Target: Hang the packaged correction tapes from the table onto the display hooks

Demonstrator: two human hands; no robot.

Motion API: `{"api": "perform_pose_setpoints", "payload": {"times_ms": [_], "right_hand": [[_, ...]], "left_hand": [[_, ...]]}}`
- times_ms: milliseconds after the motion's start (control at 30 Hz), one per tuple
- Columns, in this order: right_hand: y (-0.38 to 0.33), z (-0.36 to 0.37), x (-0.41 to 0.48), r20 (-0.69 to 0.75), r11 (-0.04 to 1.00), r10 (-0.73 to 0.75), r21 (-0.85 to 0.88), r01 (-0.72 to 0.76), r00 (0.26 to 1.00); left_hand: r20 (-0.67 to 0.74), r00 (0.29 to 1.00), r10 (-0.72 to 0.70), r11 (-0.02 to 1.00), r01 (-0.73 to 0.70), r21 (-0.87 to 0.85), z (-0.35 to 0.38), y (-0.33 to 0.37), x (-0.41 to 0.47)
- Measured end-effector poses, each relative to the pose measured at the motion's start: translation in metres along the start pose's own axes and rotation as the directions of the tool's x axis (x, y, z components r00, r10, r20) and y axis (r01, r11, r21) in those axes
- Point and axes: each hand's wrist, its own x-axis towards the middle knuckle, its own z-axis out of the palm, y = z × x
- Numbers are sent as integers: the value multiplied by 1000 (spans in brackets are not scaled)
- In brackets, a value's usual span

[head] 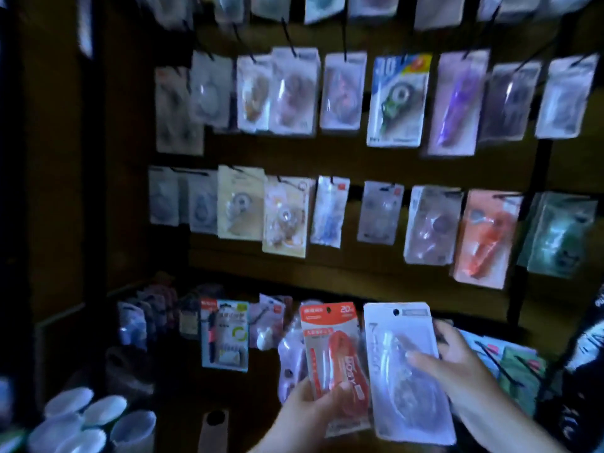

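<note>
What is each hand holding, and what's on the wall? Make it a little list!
left hand: grips orange-and-white packaged correction tape
right hand: holds white clear-fronted packaged correction tape
wall: hanging packaged tapes in rows on black display hooks
lighting: dim, picture blurry

white round tubs clustered at lower left, blurred.
</note>
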Motion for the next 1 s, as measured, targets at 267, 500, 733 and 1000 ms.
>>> {"api": "perform_pose_setpoints", "payload": {"times_ms": [267,500,733,1000], "right_hand": [[-67,58,33,64,984,-177,30,175,982],[-96,91,71,155,975,-210,-33,218,965],[-127,134,109,233,951,-307,27,309,923],[-161,171,147,172,885,-463,28,466,869]], "left_hand": [[-153,970,189,982,-184,43,-19,78,10],[-126,907,403,901,-368,230,-54,134,29],[-25,895,446,873,-428,234,-66,174,50],[93,812,576,775,-578,255,-66,218,78]]}}
